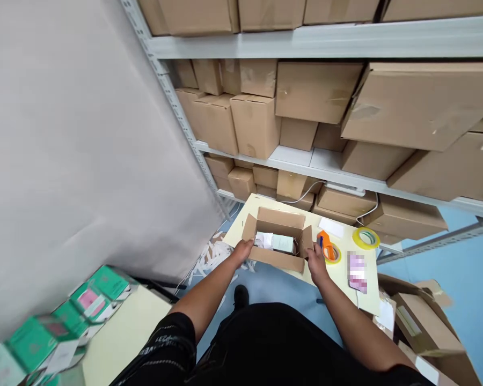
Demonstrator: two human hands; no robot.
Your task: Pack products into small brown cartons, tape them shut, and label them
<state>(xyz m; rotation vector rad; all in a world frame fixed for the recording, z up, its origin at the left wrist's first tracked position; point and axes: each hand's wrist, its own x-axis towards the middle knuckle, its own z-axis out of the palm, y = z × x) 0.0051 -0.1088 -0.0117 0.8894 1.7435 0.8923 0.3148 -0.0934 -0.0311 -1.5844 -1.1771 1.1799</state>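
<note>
Many brown cartons fill the grey shelving [334, 166] behind a pale table [346, 273], where the open cardboard box [282, 219] sits at the near edge. The left hand [243, 250] curls its fingers over the box's left flap; the right hand [316, 262] lays bunched fingers against the right flap, grip unclear. White packets [276, 242] lie inside, with an orange tape dispenser [327, 245] just beside and a yellow tape roll [366, 237] near.
</note>
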